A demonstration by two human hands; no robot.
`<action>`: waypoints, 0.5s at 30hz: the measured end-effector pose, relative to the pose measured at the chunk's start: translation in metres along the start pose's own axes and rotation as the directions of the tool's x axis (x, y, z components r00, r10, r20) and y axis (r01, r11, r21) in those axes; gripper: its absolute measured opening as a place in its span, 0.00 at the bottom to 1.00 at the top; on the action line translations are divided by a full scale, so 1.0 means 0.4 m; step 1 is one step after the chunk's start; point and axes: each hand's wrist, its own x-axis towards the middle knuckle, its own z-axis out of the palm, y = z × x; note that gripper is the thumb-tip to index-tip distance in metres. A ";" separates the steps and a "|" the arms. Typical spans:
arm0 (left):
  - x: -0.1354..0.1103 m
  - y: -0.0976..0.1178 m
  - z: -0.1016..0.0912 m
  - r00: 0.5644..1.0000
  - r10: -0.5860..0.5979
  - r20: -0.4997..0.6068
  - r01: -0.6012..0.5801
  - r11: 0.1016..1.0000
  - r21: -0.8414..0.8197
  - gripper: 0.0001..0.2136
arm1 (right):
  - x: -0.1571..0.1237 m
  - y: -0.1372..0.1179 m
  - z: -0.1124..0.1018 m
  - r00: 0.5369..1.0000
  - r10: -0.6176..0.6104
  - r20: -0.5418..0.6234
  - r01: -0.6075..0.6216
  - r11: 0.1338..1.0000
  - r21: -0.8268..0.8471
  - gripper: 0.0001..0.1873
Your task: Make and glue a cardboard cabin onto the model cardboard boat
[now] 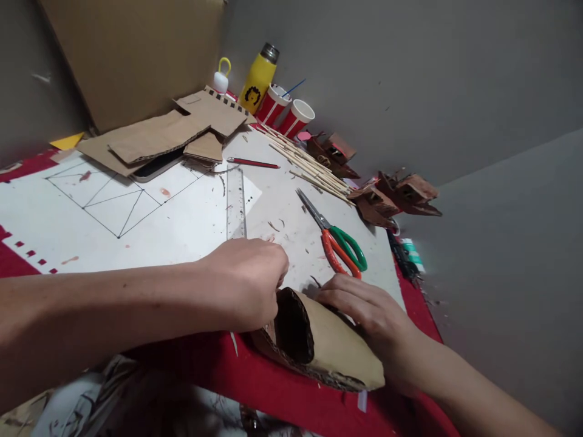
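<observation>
A brown cardboard piece point(347, 343), curved like a hollow shell over a base with rough corrugated edges, sits at the table's near edge. Its dark opening faces left. My left hand point(246, 282) is closed in a fist against that open end; its fingertips and anything inside them are hidden. Along the far side of the shell, my right hand point(371, 312) wraps its fingers round and steadies it. Just beyond my right hand lie scissors point(339, 240) with one orange and one green handle. A clear ruler point(235, 203) lies past my left hand.
Cut cardboard sheets point(159, 139) are stacked at the back left over paper with drawn lines. A red pencil point(253, 162), wooden sticks point(312, 161), red cups point(296, 118), a yellow bottle point(259, 79) and small cardboard boats point(396, 197) line the back and right. Scraps dot the table.
</observation>
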 end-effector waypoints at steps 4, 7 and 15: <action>-0.006 0.000 0.007 0.999 0.042 -0.015 -0.041 0.997 0.066 0.03 | 0.014 -0.008 -0.010 1.000 -0.021 0.014 0.021 1.000 0.004 0.07; -0.004 0.006 0.009 0.997 0.076 -0.016 -0.073 0.991 0.113 0.06 | 0.014 -0.017 -0.014 0.998 -0.058 0.014 0.058 0.998 -0.019 0.10; 0.003 0.008 0.019 0.994 0.097 0.041 -0.102 0.983 0.155 0.05 | 0.017 -0.032 -0.011 0.995 0.090 0.044 -0.091 0.996 0.011 0.15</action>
